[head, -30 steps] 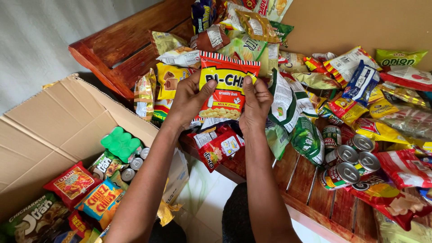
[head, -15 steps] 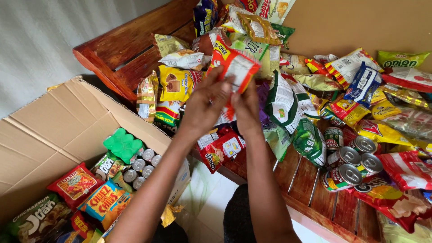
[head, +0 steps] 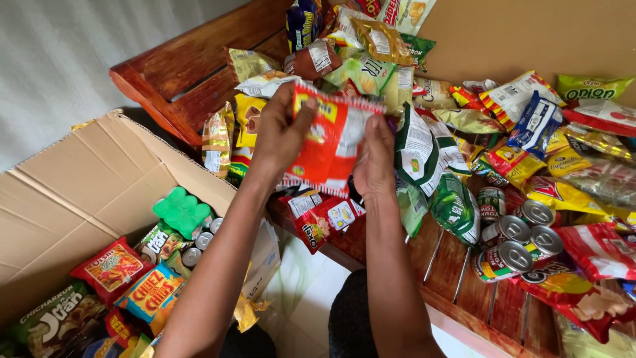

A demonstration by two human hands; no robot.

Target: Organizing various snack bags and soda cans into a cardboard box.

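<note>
Red packet (head: pixel 329 139) held upright above bench (head: pixel 457 265), over snack pile; long axis near vertical. Left hand (head: pixel 281 136) fingers pinch its left edge, right hand (head: pixel 374 162) fingers pinch right edge. Open box (head: pixel 86 179) lies left of packet, nearer left hand.

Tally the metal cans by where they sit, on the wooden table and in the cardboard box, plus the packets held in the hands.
Cans on the wooden table, right cluster: 5
Can tops visible in the cardboard box, beside the green bottles: 3
Red snack packet, held by left hand and right hand: 1
Total: 9
</note>
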